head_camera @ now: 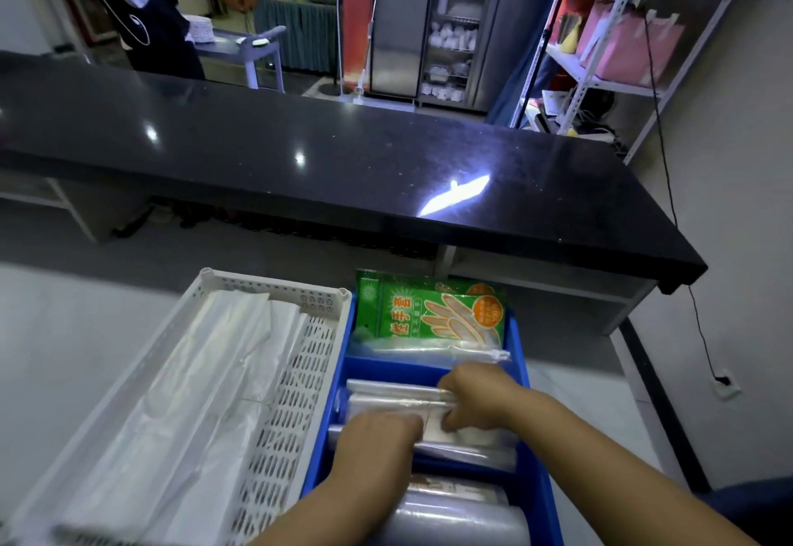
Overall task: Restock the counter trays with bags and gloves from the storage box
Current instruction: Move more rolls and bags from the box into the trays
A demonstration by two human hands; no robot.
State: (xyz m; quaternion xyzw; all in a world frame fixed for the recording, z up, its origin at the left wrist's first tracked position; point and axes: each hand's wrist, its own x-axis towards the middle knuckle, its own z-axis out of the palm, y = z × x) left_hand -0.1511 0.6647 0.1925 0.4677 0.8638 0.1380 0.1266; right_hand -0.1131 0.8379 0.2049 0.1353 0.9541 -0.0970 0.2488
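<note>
Pale worktop [64,331] below a dark raised counter. Blue tray [521,356] is the landmark. Touching its left side: white perforated tray [300,374], already lined with long clear bags [206,374]. In the blue tray's far compartment: green glove pack [429,314], propped up. Middle compartment: both hands on a stack of clear bag packs [386,393]. Left hand [377,438] pressing on the near edge, fingers curled; right hand [476,393] fingers pinched on the stack's top. Near compartment holds more packs. Judged late stage, bags being seated. Storage box not visible.
</note>
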